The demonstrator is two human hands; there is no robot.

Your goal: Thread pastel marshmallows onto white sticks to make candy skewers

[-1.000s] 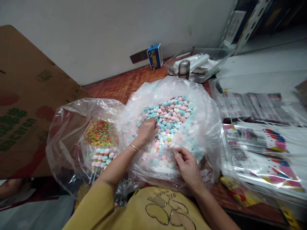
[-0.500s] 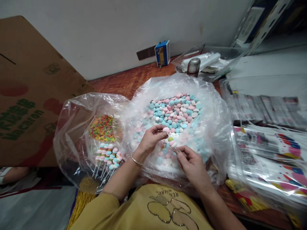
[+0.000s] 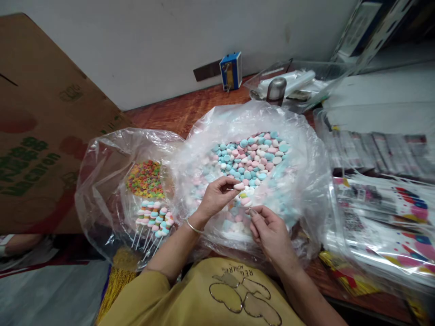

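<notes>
Between the thumb and fingertips of my left hand (image 3: pixel 217 198) is a pink-and-white marshmallow (image 3: pixel 239 186). My right hand (image 3: pixel 272 230) pinches the end of a candy skewer (image 3: pixel 245 202), which carries pink, white and yellow-green pieces; its stick is mostly hidden by the fingers. Both hands are over a large clear plastic bag (image 3: pixel 306 154) heaped with loose pink, blue and white marshmallows (image 3: pixel 253 158). To the left, several finished-looking marshmallow skewers (image 3: pixel 154 218) lie on another plastic bag (image 3: pixel 102 181), beside a pile of small coloured candy rings (image 3: pixel 145 179).
A big cardboard box (image 3: pixel 44 122) stands at the left. On the right lie stacks of printed packaging bags (image 3: pixel 384 226). Behind are a clear bin (image 3: pixel 326 83) with plastic rolls, a dark-capped bottle (image 3: pixel 276 90) and a blue box (image 3: pixel 231 71) against the wall. A person's arm (image 3: pixel 23 244) shows at the far left.
My left hand has shifted slightly right with the pink marshmallow, which now shows more clearly above the skewer. My right hand keeps hold of the skewer, almost in place.
</notes>
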